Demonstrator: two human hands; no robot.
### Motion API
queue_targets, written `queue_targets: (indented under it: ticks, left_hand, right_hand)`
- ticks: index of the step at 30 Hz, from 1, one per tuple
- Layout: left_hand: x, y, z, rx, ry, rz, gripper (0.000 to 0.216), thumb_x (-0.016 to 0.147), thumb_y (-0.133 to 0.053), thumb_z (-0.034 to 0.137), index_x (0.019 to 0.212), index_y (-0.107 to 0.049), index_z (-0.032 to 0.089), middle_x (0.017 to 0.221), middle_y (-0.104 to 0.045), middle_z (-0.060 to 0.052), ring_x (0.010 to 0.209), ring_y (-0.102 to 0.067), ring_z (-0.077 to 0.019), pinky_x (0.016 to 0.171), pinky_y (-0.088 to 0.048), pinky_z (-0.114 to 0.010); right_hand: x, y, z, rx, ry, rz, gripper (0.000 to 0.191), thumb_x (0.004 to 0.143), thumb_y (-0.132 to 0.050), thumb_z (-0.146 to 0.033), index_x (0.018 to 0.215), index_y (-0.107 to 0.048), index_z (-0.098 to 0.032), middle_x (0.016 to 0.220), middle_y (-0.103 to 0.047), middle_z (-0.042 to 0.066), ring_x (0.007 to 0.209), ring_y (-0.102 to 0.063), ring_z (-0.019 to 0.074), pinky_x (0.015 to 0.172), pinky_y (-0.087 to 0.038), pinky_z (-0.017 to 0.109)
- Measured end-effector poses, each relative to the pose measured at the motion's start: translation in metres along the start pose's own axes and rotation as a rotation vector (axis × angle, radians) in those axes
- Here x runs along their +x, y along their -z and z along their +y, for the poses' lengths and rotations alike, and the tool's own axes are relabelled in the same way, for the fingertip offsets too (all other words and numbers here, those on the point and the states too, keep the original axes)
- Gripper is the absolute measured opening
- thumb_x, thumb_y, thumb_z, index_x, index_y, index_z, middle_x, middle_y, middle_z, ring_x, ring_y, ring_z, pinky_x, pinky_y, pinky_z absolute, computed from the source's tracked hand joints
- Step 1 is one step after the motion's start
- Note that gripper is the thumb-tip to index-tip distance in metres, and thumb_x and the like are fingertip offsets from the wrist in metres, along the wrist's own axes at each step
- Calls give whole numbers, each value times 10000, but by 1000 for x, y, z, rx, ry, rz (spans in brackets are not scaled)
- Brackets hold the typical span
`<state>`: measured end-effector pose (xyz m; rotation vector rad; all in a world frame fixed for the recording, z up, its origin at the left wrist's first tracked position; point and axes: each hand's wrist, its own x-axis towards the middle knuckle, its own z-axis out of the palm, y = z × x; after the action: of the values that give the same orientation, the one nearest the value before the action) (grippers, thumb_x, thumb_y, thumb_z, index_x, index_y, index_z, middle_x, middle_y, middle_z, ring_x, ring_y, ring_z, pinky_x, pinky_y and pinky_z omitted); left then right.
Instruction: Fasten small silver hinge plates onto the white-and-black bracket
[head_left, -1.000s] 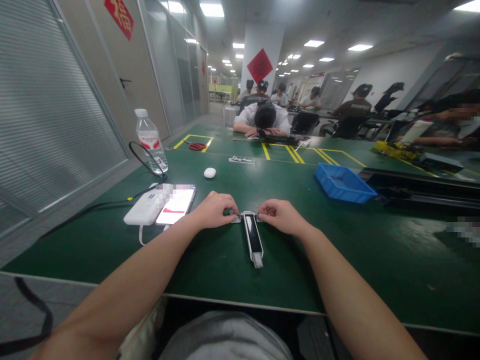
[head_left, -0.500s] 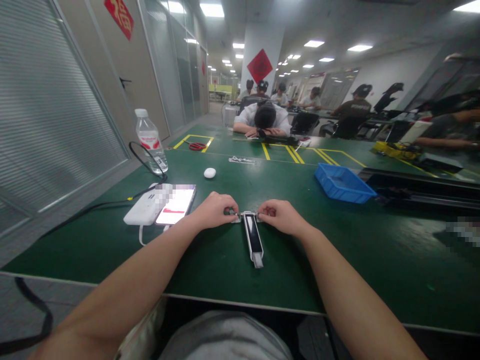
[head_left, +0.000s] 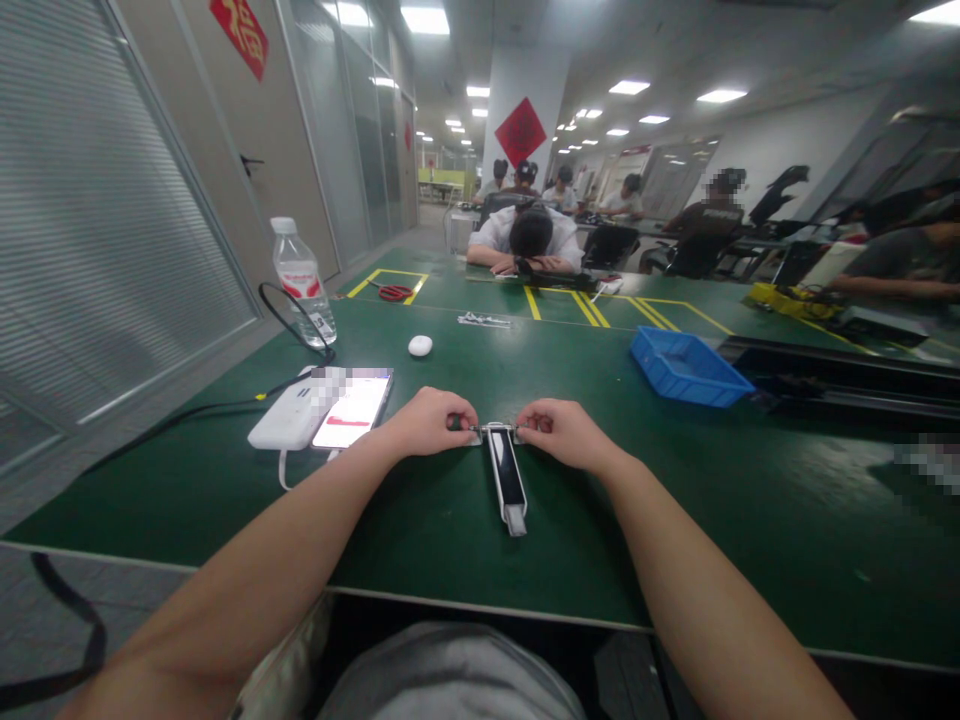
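A narrow, elongated device (head_left: 508, 472) with a dark top, white edges and a pale tab at its near end lies on the green table (head_left: 465, 545) in front of me. A thin metal crossbar (head_left: 497, 428) spans its far end. My left hand (head_left: 431, 420) pinches the bar's left end between thumb and fingers. At the opposite end, my right hand (head_left: 559, 430) grips in a similar pinch. Small light plates show beside the fingertips. The fingers partly hide both bar ends, and I cannot tell the device's exact kind.
Left of my hands lie a lit phone (head_left: 352, 410) and a white power bank (head_left: 289, 415) with cables. Beyond are a water bottle (head_left: 302, 285), a white rounded case (head_left: 420, 346) and red-handled scissors (head_left: 394, 293). A blue tray (head_left: 686, 365) stands right; a person (head_left: 525, 240) leans on the far edge.
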<state>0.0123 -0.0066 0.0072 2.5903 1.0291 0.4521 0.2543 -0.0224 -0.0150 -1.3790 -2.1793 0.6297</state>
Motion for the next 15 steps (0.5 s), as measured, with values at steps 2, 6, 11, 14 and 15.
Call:
queue_targets:
  ticks: [2, 6, 11, 14, 15]
  left_hand:
    - [0, 0, 0, -8, 12, 9, 160, 748, -614, 250, 854, -706, 173, 756, -677, 8, 652, -580, -105, 624, -399, -198]
    - [-1, 1, 1, -19, 25, 12, 168, 736, -596, 213, 845, -716, 171, 735, -683, 10, 621, -571, -99, 608, -399, -196]
    - [0, -1, -2, -31, 27, 16, 159, 743, -607, 233, 841, -716, 172, 733, -686, 6, 614, -570, -99, 594, -396, -194]
    - [0, -1, -3, -32, 15, 17, 160, 753, -616, 267, 838, -712, 171, 759, -692, 0, 630, -576, -101, 599, -393, -194]
    - [1, -1, -3, -29, 10, 18, 160, 755, -620, 274, 837, -711, 172, 768, -694, -2, 639, -579, -102, 603, -393, -194]
  right_hand:
    - [0, 0, 1, 4, 1, 1, 127, 749, -620, -266, 809, -677, -170, 679, -586, -5, 559, -473, 92, 558, -387, 223]
    - [0, -1, 1, -2, -5, 1, 132, 750, -618, -268, 816, -679, -172, 688, -590, -4, 564, -478, 93, 568, -392, 225]
    - [-1, 1, -3, -18, -5, 0, 109, 746, -610, -234, 805, -674, -168, 689, -589, -2, 575, -484, 96, 577, -395, 228]
    - [-1, 2, -5, -15, -5, -1, 102, 745, -608, -228, 799, -671, -168, 685, -587, -4, 573, -483, 95, 575, -393, 226]
    - [-1, 2, -5, -11, -9, -1, 101, 745, -608, -228, 797, -670, -168, 684, -586, -5, 570, -481, 94, 572, -392, 226]
